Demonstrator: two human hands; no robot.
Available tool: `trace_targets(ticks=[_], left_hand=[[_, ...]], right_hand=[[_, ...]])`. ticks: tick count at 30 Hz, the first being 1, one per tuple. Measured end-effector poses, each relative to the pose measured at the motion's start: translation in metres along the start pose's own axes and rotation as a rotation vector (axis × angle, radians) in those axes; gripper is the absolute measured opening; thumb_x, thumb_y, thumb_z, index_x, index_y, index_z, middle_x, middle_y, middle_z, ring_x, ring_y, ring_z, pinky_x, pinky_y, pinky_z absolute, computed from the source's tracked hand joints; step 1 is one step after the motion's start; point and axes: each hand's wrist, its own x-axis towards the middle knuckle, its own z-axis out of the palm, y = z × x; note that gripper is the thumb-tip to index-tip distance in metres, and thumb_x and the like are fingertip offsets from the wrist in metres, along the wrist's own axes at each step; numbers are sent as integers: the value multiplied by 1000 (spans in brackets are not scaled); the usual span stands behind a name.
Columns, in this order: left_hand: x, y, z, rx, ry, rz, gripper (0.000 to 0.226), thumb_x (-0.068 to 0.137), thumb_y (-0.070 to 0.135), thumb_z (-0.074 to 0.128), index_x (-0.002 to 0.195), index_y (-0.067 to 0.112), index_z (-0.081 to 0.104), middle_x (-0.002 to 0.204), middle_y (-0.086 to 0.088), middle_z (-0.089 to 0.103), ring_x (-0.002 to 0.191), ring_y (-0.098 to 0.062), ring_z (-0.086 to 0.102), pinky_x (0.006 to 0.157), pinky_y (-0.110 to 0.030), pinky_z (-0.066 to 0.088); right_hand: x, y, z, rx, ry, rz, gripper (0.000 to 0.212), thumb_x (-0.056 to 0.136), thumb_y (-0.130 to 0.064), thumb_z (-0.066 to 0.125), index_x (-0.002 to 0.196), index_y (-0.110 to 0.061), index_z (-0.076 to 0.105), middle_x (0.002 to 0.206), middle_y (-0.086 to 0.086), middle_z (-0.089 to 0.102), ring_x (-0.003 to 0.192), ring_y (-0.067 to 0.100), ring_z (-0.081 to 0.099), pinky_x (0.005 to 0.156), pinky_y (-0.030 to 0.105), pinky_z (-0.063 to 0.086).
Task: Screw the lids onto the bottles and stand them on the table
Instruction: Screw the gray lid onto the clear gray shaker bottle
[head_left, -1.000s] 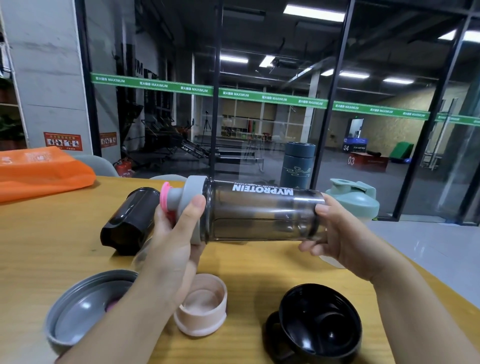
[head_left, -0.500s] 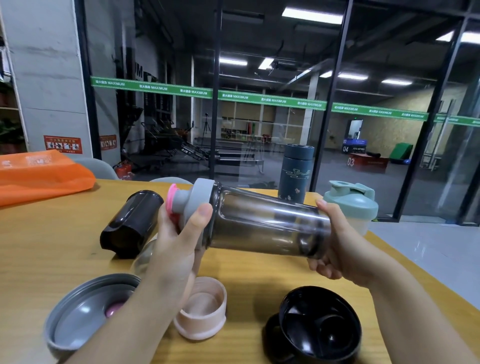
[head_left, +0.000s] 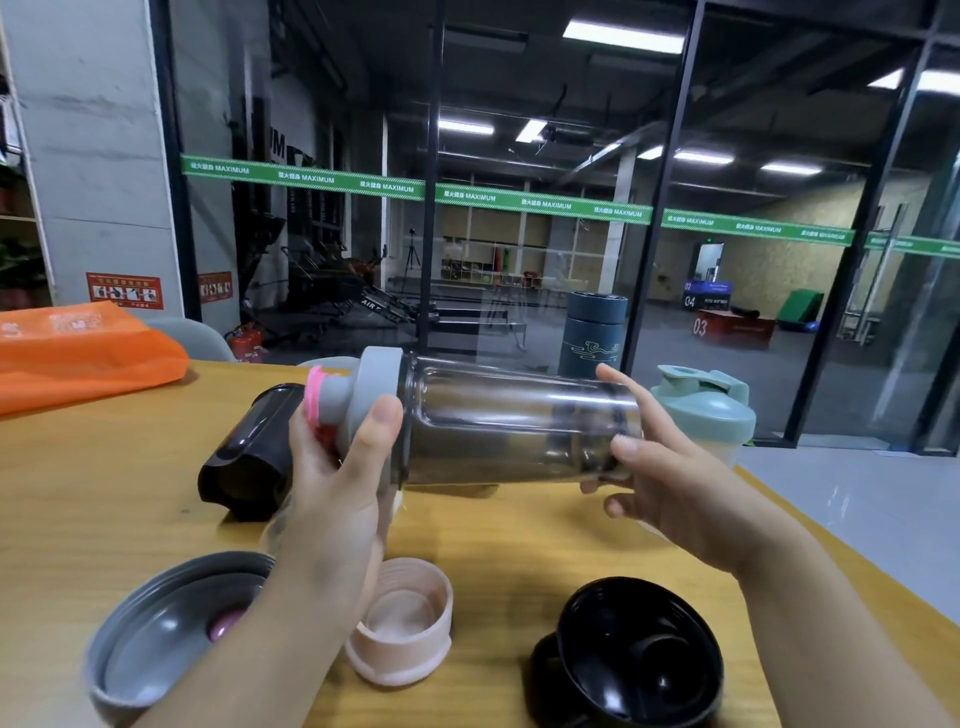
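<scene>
head view: your left hand (head_left: 337, 483) grasps the grey lid (head_left: 376, 400) on the smoky bottle (head_left: 514, 421), held sideways above the desk (head_left: 104, 493); right hand (head_left: 670, 488) fingers released, touching its base.

Glossy smoky clear-plastic bottle (head_left: 519, 421), matt grey lid (head_left: 379, 389), smooth wood-grain table (head_left: 104, 493).

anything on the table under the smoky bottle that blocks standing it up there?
Partly. The smoky bottle is held sideways by the left hand and right hand. Nearer the camera lie the pink lid and black lid; bare table shows directly below.
</scene>
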Motion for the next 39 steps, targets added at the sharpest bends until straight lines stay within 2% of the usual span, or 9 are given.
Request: trace_targets(ticks=[3, 6, 10, 17, 21, 26, 32, 36, 39], left_hand=[[2, 2, -2, -17, 11, -18, 70, 58, 44, 72, 123, 32, 51, 126, -5, 64, 120, -26, 58, 106, -51, 40], [4, 2, -2, -32, 3, -43, 73, 58, 44, 72, 127, 32, 51, 125, -5, 65, 117, -25, 60, 106, -55, 38], [3, 1, -1, -9, -9, -47, 78, 57, 45, 72, 130, 32, 48, 125, -5, 65, 118, -25, 60, 106, -55, 39], [2, 0, 1, -9, -4, -26, 79, 58, 40, 74, 131, 33, 46, 124, -3, 66, 116, -22, 61, 99, -41, 46], [2, -2, 3, 1, -12, 8, 79, 58, 34, 74, 130, 28, 45, 116, 0, 65, 111, -18, 60, 93, -34, 46], [1, -4, 2, 62, -62, 53, 86, 53, 40, 76, 132, 28, 43, 113, -1, 62, 108, -20, 58, 96, -37, 45], [1, -5, 0, 79, -49, 60, 72, 56, 42, 74, 123, 32, 48, 115, -2, 63, 116, -28, 58, 103, -46, 43], [1, -4, 0, 67, -35, 60, 71, 57, 44, 73, 123, 32, 48, 117, -2, 65, 116, -24, 60, 103, -46, 44], [3, -3, 0, 33, -4, 50, 58, 55, 45, 72, 110, 39, 54, 114, 1, 66, 109, -19, 62, 95, -37, 47]], right_hand=[[-2, 0, -3, 40, -14, -87, 82, 59, -24, 76, 129, -52, 46, 102, 3, 66, 76, 21, 62, 61, 26, 50], [-1, -2, -3, 54, 16, -131, 83, 54, -26, 82, 129, -44, 51, 103, 12, 64, 69, 21, 61, 58, 24, 51], [1, 2, -3, 50, 40, -105, 111, 41, -53, 90, 138, -27, 41, 104, 23, 58, 58, 20, 59, 48, 23, 47], [3, 4, -1, -74, 65, -8, 108, 41, -74, 75, 122, -10, 47, 93, 20, 54, 44, 15, 45, 38, 20, 32], [4, 6, 2, -101, 95, 141, 96, 56, -78, 48, 119, -6, 56, 70, 16, 53, 40, 16, 38, 35, 17, 25], [3, 8, 3, -96, 28, 269, 85, 80, -77, 17, 108, -13, 66, 49, 2, 52, 39, 13, 39, 37, 19, 25], [6, 6, 5, -20, 14, 214, 75, 80, -72, 24, 112, -16, 64, 74, 4, 71, 51, 19, 52, 41, 22, 37], [5, 5, 3, 25, 20, 97, 63, 78, -62, 59, 129, -26, 50, 116, 9, 68, 69, 22, 65, 49, 24, 48], [1, 5, -3, 41, -29, 17, 73, 63, -39, 71, 130, -46, 44, 121, 5, 66, 85, 26, 66, 62, 29, 51]])
